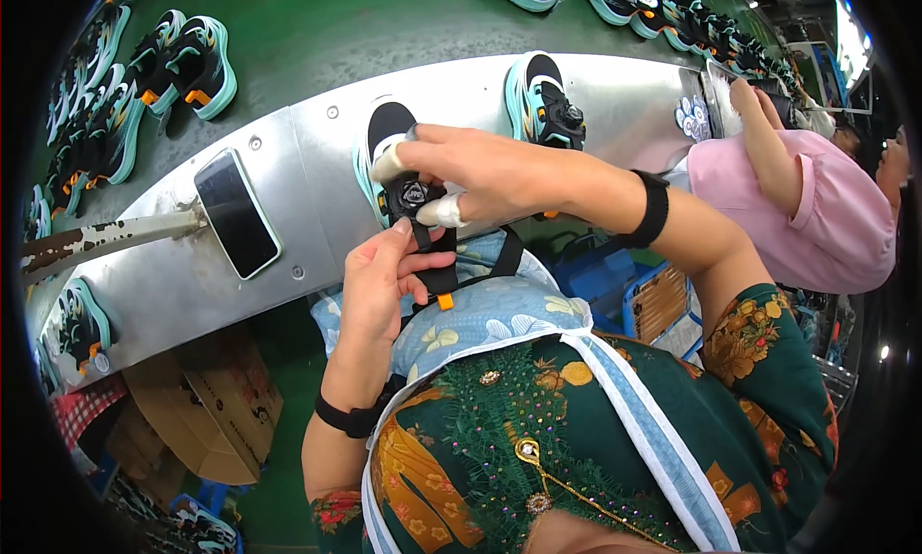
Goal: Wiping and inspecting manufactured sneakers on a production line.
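A black and teal sneaker (391, 120) lies on the metal ledge in front of me, partly covered by my fingers. On it sits a round black dial (413, 193). My right hand (480, 175) reaches over from the right, its fingers curled around the dial area; pale finger covers sheathe some fingertips. Below, my left hand (376, 277) pinches a black strap (420, 233) of the sneaker between thumb and forefinger. A black piece with an orange tab (445, 301) hangs over the ledge's near side. To the right stands a second matching sneaker (534, 98), untouched.
A phone (238, 213) lies on the metal ledge (317, 160) at left, near a worn metal bar (115, 242). Beyond is a green surface with several sneakers (202, 64). Cardboard boxes (206, 400) stand below left. A person in pink (788, 213) works at right.
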{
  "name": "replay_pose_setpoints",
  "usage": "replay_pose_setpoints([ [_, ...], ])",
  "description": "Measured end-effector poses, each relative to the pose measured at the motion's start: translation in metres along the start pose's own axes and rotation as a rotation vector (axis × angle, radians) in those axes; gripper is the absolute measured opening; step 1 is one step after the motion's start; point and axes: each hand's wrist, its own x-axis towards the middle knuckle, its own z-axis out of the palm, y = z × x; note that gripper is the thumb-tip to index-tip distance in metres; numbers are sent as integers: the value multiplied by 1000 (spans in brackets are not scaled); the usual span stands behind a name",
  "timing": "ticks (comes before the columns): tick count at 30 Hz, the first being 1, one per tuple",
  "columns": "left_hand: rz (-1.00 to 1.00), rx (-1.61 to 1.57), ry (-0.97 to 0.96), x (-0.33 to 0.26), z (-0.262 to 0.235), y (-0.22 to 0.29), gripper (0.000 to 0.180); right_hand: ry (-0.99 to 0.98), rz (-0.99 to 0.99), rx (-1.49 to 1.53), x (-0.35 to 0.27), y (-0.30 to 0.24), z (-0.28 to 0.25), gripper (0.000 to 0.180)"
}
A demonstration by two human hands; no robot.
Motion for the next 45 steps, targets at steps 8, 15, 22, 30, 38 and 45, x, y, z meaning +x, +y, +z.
replay_pose_setpoints([
  [8, 12, 12, -8, 1, 7, -4, 37, 183, -125, -331, -32, 4, 17, 53],
  [15, 10, 19, 1, -5, 18, 4, 40, 241, -169, -404, -48, 17, 16, 62],
  [22, 908, 1321, 118, -39, 34, -10, 57, 611, 431, 62, -123, 82, -84, 40],
  [30, 1117, 1622, -134, 3, 74, -3, 57, 490, 524, 387, -100, 70, 4, 45],
  [38, 1140, 1610, 9, 67, 36, 27, 33, 451, 326, 23, -79, 125, -53, 38],
  [45, 1223, 1743, 302, 179, -34, 200, 28, 637, 332, -755, -43, 190, -192, 47],
])
